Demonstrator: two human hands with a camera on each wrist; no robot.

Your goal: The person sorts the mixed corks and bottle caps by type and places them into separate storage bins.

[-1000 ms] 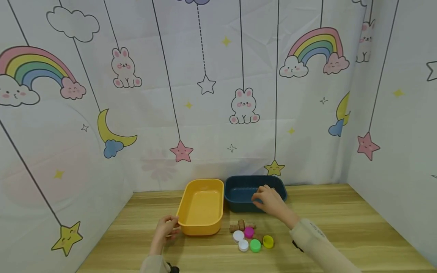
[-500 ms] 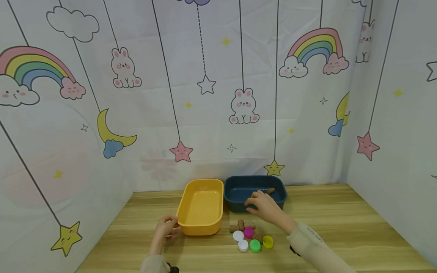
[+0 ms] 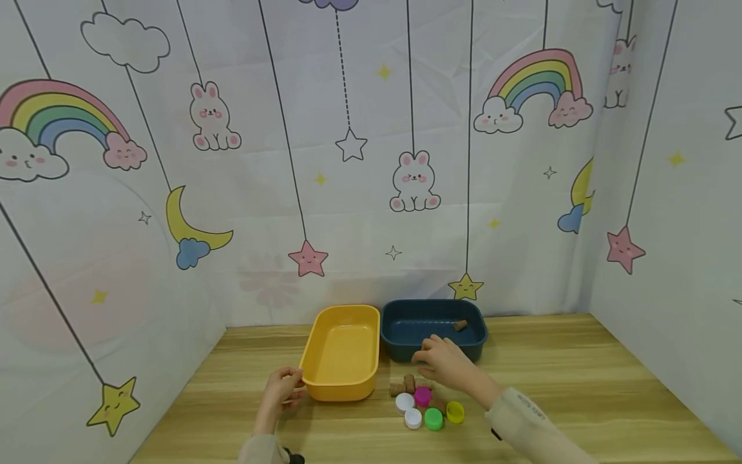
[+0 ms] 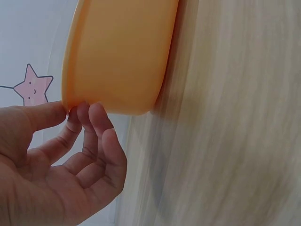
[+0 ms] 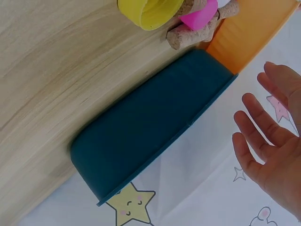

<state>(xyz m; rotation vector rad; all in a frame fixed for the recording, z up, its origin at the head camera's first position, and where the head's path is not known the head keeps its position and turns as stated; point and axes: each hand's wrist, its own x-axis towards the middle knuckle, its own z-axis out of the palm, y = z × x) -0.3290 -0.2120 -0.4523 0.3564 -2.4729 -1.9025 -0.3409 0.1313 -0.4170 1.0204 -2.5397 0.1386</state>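
Observation:
With thumb and fingertips my left hand point(image 3: 282, 388) pinches the near left rim of a yellow plastic basin point(image 3: 346, 353); the left wrist view shows the grip on this basin point(image 4: 120, 61) up close. My right hand point(image 3: 445, 366) holds nothing, its fingers loosely bent over the front edge of a dark blue basin point(image 3: 414, 330). One cork point(image 3: 460, 325) lies inside the blue basin. Below the right hand is a cluster of several corks point(image 3: 409, 383) and bottle caps: a pink cap point(image 3: 423, 396), a green cap point(image 3: 433, 419), a yellow cap point(image 3: 455, 412) and two white caps point(image 3: 405, 403).
Both basins stand side by side at the back of the wood-grain table point(image 3: 539, 386). A white cloth point(image 3: 359, 225) printed with rainbows, rabbits and stars hangs behind and along both sides.
My right hand has drawn back from inside the blue basin toward its front edge, uncovering the cork lying there. My left hand keeps its place on the yellow basin.

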